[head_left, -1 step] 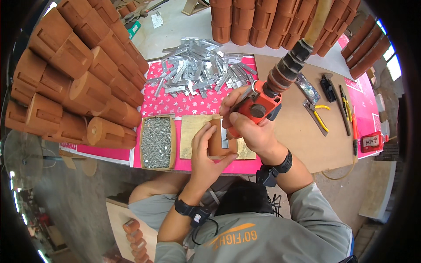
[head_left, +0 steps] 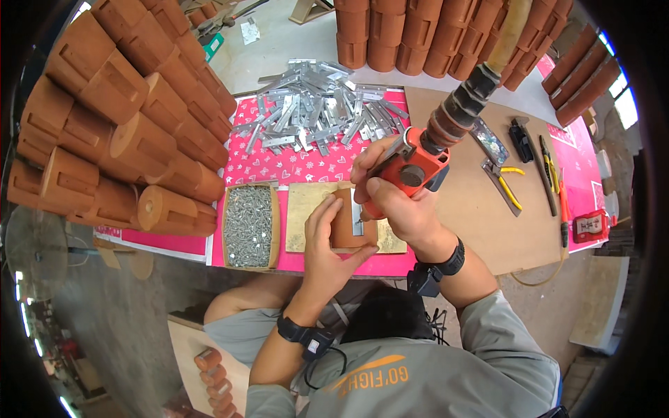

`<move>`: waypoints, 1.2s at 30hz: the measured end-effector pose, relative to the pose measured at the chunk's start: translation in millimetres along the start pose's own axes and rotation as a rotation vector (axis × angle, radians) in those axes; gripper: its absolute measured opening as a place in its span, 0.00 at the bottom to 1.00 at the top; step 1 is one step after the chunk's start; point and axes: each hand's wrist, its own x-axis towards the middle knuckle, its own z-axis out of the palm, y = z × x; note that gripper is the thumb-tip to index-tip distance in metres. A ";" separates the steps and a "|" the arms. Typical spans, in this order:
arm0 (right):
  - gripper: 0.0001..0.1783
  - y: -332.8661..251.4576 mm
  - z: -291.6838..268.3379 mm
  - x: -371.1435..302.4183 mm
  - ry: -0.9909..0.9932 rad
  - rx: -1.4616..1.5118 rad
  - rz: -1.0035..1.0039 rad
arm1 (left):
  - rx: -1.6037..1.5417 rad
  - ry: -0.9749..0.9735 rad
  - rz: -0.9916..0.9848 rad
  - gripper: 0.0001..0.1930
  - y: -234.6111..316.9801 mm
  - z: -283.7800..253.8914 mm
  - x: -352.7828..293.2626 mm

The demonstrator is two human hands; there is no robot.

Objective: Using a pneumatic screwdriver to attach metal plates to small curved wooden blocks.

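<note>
My left hand (head_left: 324,240) is closed round a short reddish-brown cylinder (head_left: 341,230), fingers along its left side and thumb at its near end. The cylinder lies on a pale wooden board (head_left: 300,223), with a silver metal plate (head_left: 357,221) set lengthwise in its upper face. My right hand (head_left: 401,209) grips a red power screwdriver (head_left: 411,174) from the right, its body tilted over the cylinder. The tool's tip points at the plate; my fingers partly hide it, so I cannot tell whether it touches. An open box of screws (head_left: 249,226) stands left of the board.
Silver plates (head_left: 313,111) lie heaped beyond the board. Brown cylinders (head_left: 146,143) are stacked at left, and more cylinders (head_left: 390,35) stand at the back. Yellow-handled pliers (head_left: 503,184), a phone-like object (head_left: 489,141), and a red box (head_left: 590,226) lie at right.
</note>
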 end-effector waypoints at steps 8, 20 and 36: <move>0.12 -1.5 4.4 1.4 0.069 0.118 0.042 | 0.052 -0.005 0.039 0.49 -3.9 0.6 -0.6; 0.12 11.2 1.6 -5.0 -0.112 -0.070 -0.070 | 0.060 0.011 0.033 0.48 -4.6 -2.1 -1.1; 0.10 -18.6 -6.3 -12.2 0.056 -0.014 0.027 | 0.830 0.013 -0.163 0.08 -21.3 -127.0 18.2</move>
